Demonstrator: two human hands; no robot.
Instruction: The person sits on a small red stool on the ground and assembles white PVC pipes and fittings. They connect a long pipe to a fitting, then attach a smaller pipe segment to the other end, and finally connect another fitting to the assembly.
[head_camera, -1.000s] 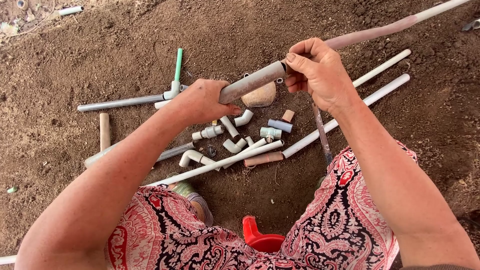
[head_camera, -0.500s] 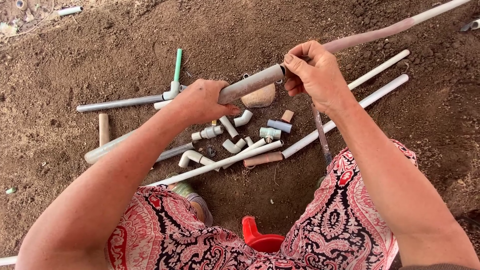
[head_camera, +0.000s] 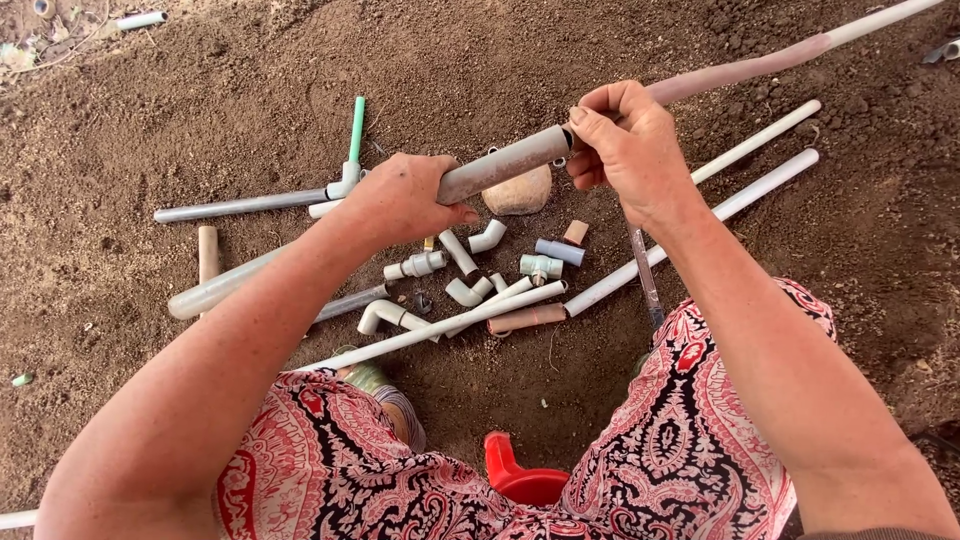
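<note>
Gripping the grey pipe (head_camera: 505, 162) near its lower end, the left hand (head_camera: 400, 200) stays clamped; its long axis rises rightward to the right hand (head_camera: 625, 145), pinching the upper end

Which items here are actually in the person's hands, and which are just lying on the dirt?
In hand:
- grey pipe, held across its middle by the left hand
- right hand, closed at the pipe's end

Lying about:
- white elbow fittings
- long white pipes
- green-tipped pipe
- stone
- red plastic piece
</note>
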